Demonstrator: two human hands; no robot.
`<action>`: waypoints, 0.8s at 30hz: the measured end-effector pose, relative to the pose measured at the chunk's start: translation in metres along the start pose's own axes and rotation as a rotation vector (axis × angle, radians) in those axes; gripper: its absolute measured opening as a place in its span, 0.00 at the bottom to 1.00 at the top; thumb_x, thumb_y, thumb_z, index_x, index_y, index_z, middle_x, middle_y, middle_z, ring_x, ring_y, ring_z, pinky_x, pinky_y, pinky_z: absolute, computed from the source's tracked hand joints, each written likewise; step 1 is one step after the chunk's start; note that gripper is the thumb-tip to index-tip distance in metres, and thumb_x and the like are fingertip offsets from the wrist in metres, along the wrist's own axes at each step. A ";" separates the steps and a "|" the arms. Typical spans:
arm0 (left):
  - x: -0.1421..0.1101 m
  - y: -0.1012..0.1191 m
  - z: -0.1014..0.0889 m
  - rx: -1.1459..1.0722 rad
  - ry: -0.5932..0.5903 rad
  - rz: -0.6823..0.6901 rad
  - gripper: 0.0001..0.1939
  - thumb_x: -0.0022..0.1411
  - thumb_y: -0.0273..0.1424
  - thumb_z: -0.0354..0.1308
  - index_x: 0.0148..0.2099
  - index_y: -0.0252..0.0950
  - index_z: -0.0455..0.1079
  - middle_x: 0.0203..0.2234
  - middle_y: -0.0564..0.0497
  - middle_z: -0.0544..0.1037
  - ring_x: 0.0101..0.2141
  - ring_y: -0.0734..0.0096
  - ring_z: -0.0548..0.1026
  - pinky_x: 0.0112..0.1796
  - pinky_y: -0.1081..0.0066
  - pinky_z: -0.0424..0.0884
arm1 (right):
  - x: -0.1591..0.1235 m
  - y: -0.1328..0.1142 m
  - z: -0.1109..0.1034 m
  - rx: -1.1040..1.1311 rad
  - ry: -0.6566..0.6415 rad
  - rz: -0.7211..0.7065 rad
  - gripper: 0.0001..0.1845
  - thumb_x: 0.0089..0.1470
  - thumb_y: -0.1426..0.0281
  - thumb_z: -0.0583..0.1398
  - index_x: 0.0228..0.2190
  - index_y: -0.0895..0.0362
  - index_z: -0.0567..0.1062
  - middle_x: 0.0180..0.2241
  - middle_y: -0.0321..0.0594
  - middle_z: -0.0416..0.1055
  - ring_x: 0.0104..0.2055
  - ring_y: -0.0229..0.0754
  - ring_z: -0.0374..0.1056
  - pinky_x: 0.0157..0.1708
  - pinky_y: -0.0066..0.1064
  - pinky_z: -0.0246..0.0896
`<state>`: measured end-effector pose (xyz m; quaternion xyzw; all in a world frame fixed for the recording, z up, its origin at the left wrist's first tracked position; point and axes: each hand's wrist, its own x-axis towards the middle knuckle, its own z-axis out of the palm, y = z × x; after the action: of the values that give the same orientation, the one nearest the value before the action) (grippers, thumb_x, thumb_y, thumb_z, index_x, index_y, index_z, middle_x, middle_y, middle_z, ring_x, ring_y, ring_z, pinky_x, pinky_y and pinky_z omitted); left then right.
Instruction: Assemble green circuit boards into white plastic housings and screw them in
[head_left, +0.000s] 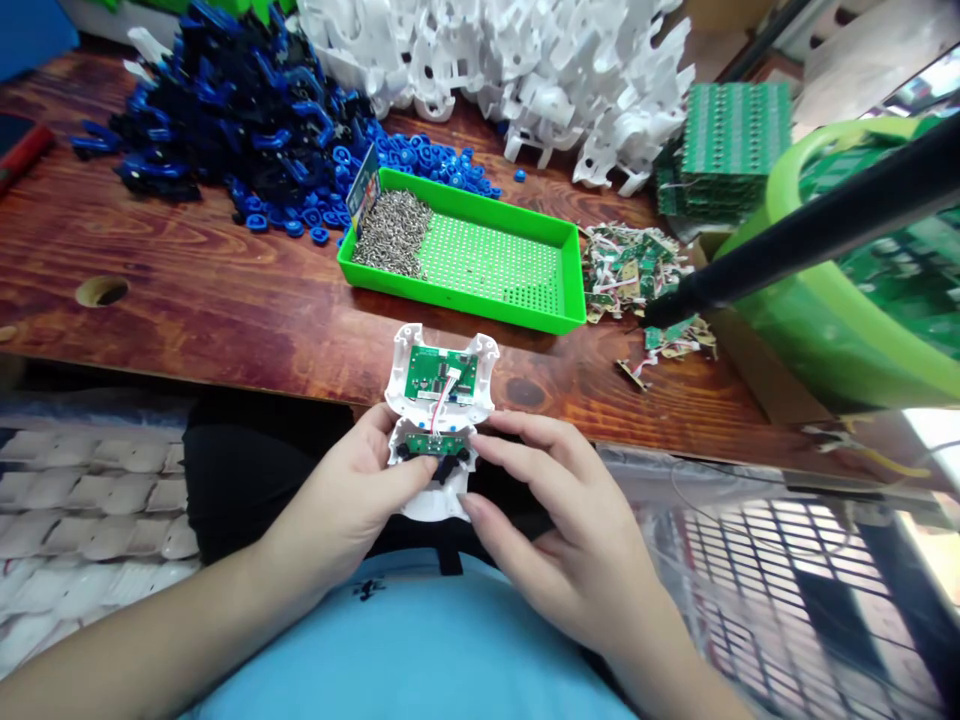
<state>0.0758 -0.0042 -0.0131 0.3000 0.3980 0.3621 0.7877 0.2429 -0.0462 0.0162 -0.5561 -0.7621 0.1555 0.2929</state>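
Note:
Two white plastic shell halves sit close together at the table's front edge. The upper shell half (397,385) carries a green circuit board (424,372), and a cable (444,400) with white and red wires runs from it to a smaller board (427,443) in the lower shell half (435,506). My left hand (360,480) grips the lower half from the left, its thumb across the inside below the small board. My right hand (562,510) holds the right edge between thumb and fingertips. The undersides of the shells are hidden.
Beyond the hands lies a green tray (480,312) with many small screws (394,235). Behind it are piles of blue-black parts (240,110), blue buttons (435,160) and white shells (510,60). Wired boards (630,265), stacked boards (735,130), a green bin (817,300) and a black pole (810,220) stand right.

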 end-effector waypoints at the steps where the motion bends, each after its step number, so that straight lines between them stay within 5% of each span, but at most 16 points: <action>1: 0.000 0.000 0.001 0.006 -0.010 0.001 0.18 0.57 0.25 0.60 0.50 0.40 0.66 0.43 0.51 0.77 0.44 0.66 0.74 0.43 0.73 0.69 | -0.001 -0.001 0.002 -0.020 0.005 -0.015 0.18 0.52 0.70 0.60 0.46 0.58 0.71 0.49 0.48 0.66 0.51 0.42 0.64 0.49 0.36 0.66; 9: -0.002 0.003 0.005 -0.009 0.000 0.084 0.17 0.58 0.23 0.59 0.49 0.41 0.65 0.46 0.53 0.76 0.51 0.66 0.70 0.53 0.69 0.65 | -0.004 -0.002 0.015 -0.162 0.091 -0.178 0.18 0.52 0.72 0.60 0.46 0.62 0.71 0.50 0.52 0.65 0.53 0.45 0.61 0.50 0.40 0.65; 24: -0.005 0.002 0.009 0.142 0.060 0.113 0.16 0.57 0.24 0.59 0.48 0.39 0.65 0.44 0.51 0.77 0.45 0.69 0.74 0.47 0.74 0.68 | -0.007 -0.001 0.019 -0.191 0.172 -0.093 0.18 0.49 0.72 0.62 0.44 0.56 0.69 0.46 0.48 0.64 0.52 0.47 0.60 0.53 0.43 0.60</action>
<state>0.0803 -0.0084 -0.0049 0.3661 0.4284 0.3854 0.7307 0.2316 -0.0515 0.0000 -0.5566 -0.7705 0.0203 0.3099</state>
